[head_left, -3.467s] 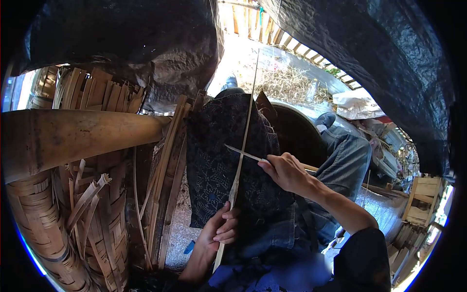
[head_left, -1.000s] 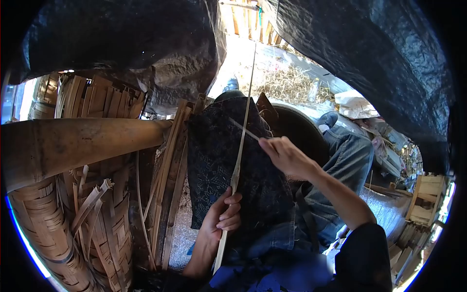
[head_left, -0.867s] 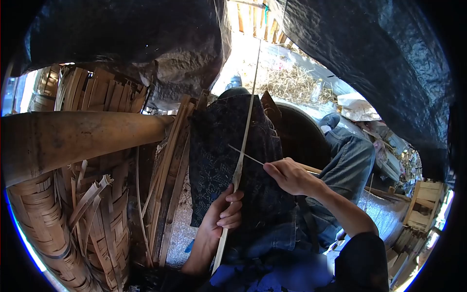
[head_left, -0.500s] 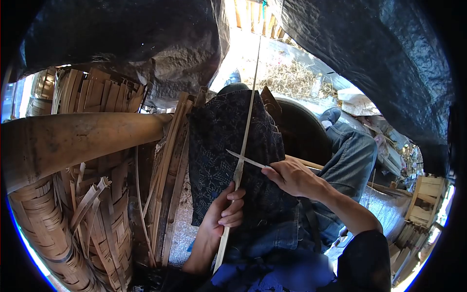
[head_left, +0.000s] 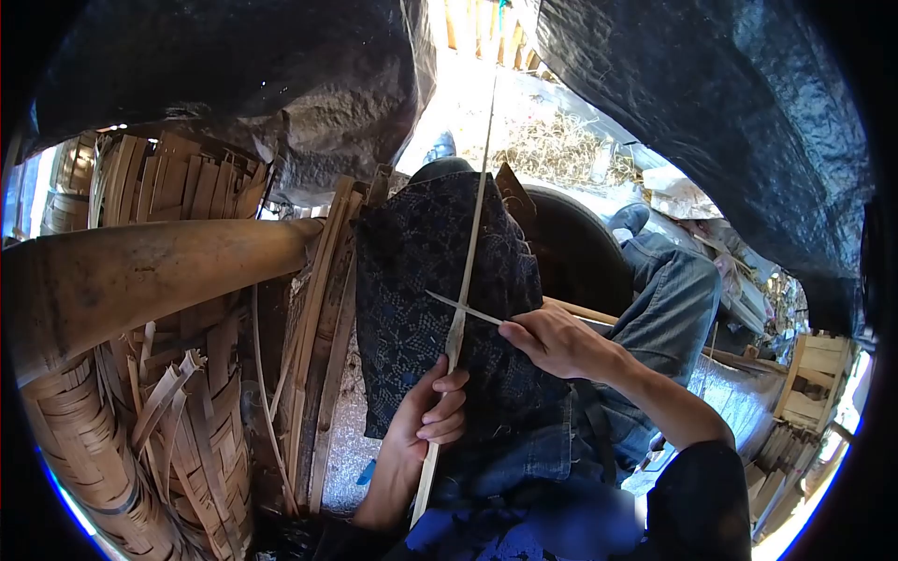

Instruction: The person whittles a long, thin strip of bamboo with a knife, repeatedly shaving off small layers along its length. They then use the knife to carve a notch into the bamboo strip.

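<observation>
A long, thin bamboo strip [head_left: 475,224] runs from my lap up toward the bright opening at the top. Wrapped round its lower part is my left hand [head_left: 432,411], closed. My right hand [head_left: 561,341] is closed on the handle end of a knife, the handle itself hidden in the fingers. The knife's narrow blade [head_left: 468,309] points left and crosses the strip just above my left hand. Beneath both lies a dark patterned cloth [head_left: 402,280] draped over my leg.
A thick bamboo pole [head_left: 159,266] reaches in from the left, above woven baskets [head_left: 84,439]. Upright slats [head_left: 313,365] stand beside the cloth. Black plastic sheeting [head_left: 692,112] hangs overhead. A round dark tub or tyre [head_left: 585,248] sits beyond my bent knee.
The view has shifted slightly. Both hands keep nearly the same hold, and the blade still crosses the strip at about the same place.
</observation>
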